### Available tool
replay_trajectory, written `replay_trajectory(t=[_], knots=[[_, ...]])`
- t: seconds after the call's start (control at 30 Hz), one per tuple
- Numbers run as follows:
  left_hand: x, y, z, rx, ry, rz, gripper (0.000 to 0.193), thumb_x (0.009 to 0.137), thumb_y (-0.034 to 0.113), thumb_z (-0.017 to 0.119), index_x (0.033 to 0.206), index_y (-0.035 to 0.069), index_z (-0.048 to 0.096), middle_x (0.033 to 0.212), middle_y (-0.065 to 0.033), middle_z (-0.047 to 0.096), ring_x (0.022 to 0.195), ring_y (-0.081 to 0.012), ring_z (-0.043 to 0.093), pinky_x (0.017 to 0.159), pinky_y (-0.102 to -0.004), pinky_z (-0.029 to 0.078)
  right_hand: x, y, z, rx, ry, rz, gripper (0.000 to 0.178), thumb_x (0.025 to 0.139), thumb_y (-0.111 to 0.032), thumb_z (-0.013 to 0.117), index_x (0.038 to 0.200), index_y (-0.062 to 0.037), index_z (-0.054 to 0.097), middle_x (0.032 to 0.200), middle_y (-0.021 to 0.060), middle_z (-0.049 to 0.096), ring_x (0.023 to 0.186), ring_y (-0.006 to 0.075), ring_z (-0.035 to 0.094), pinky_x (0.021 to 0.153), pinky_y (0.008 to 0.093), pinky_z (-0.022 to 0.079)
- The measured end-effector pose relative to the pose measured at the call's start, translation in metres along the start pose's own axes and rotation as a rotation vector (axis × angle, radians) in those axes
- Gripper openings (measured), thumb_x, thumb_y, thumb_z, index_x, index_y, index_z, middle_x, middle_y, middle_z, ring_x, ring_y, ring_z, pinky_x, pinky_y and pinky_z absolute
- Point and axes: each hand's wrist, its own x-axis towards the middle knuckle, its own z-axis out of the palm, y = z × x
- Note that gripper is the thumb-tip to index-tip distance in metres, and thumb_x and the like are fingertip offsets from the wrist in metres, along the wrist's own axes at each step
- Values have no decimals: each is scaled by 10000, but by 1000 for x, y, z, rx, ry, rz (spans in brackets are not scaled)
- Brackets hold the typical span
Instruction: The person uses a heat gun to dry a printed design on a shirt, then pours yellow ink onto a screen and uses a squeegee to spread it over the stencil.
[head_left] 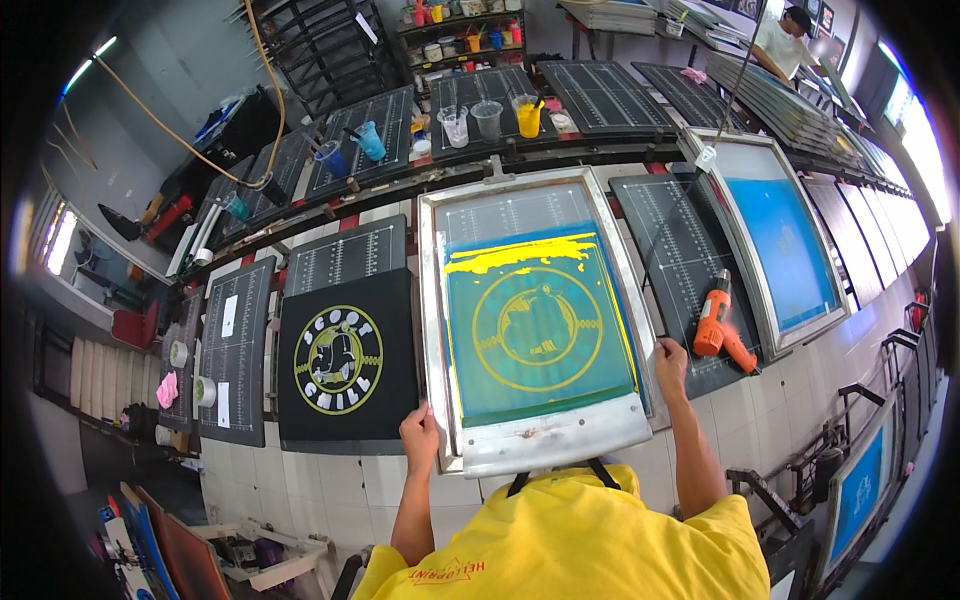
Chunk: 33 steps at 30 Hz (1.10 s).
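Observation:
A screen printing frame (429, 330) with silvery edges lies in front of me, its green mesh (510, 390) bearing a round scooter design. Yellow ink (515, 255) is spread in a streaky band across the far end of the mesh. A wide metal squeegee (560, 437) with a green blade lies across the near end. My left hand (420, 432) is closed at the frame's near left corner. At its right edge is my right hand (672, 368), fingers closed; the frame hides part of their contact. Left of the frame, a black printed shirt (345, 355) covers a board.
An orange heat gun (714, 320) rests on the board to the right, beside a blue screen (780, 245). Cups of yellow ink (529, 118) and blue ink (369, 142) stand on the far row of boards. Another person (790, 45) works at the far right.

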Motion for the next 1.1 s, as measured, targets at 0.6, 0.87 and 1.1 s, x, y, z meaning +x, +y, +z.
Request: replay_trajectory(t=[0.6,0.87,1.1], knots=[[-140,63,-15,-575,-653,-122,361,995,210,512,764,-28,655,709,-53,620,582,-102,546,542,-244,448,-125,-175,-41,-577,-953,-1030,657,720,-206,775,1316,-113,514,1355,94,538,1253,302,496,1001,431,461],[-146,82,74,-793,-1012,-491,471,1043,412,369,1160,-14,533,936,-86,651,612,-95,592,450,-214,403,-89,-204,-4,-635,-865,-876,410,690,-120,694,1080,-94,573,957,100,649,901,320,631,778,432,517],[-162,80,109,-919,-937,-610,523,1040,482,319,1110,14,542,954,-76,630,561,-86,542,420,-209,341,-78,-214,-6,-443,-713,-891,311,704,-156,736,976,-92,598,825,111,631,800,328,628,685,445,506]])
